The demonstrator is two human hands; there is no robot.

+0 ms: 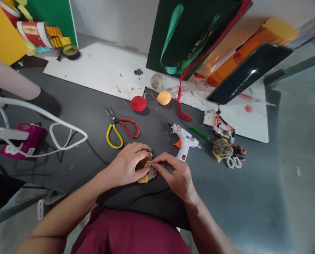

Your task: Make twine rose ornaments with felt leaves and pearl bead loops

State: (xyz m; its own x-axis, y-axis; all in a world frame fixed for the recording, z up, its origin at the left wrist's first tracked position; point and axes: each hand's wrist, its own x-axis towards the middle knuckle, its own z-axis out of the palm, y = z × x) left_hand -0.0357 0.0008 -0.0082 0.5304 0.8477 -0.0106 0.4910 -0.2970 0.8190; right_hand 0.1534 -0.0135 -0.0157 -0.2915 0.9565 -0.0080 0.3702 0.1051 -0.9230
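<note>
Desk (226, 204), near edge: left hand (128, 163) half-curled, holding crocheted flower (143, 179); right hand (177, 175) pinching bead trim (149, 163). Flower likely light, soft; grip rim.

Bare hands work over a small yellow and grey-green fabric flower (151, 173) at a dark grey table (88, 165), the left hand (133, 163) steadying it while the right hand (176, 173) pinches at its beaded top. Scissors with one yellow and one red handle (115, 121) lie open beyond the left hand; a white glue gun with an orange trigger (185, 140) rests beyond the right, near a green-handled tool (199, 133).
</note>
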